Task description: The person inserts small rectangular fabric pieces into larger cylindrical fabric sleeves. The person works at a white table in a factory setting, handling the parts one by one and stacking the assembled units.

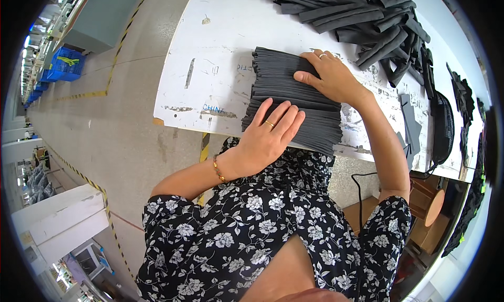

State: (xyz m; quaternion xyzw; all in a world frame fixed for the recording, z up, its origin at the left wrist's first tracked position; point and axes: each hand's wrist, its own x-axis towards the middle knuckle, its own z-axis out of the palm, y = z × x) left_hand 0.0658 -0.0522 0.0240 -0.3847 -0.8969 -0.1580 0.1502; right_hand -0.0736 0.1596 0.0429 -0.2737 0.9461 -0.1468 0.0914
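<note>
A row of dark grey fabric strips (294, 84), packed edge to edge in tight folds, lies on the white table in front of me. My left hand (269, 136) rests flat on its near part, with fingers stretched out and slightly apart. On the far right part lies my right hand (332, 77), its thumb spread away from the fingers. Neither hand is closed round anything. The fingertips of both hands touch the fabric.
A loose heap of dark grey fabric pieces (367, 18) covers the table's far right. Flat grey pieces (411, 123) and a black mesh-like object (443, 126) lie at the right. The worn white table (184, 97) ends at my front. A wooden stool (433, 207) stands below right.
</note>
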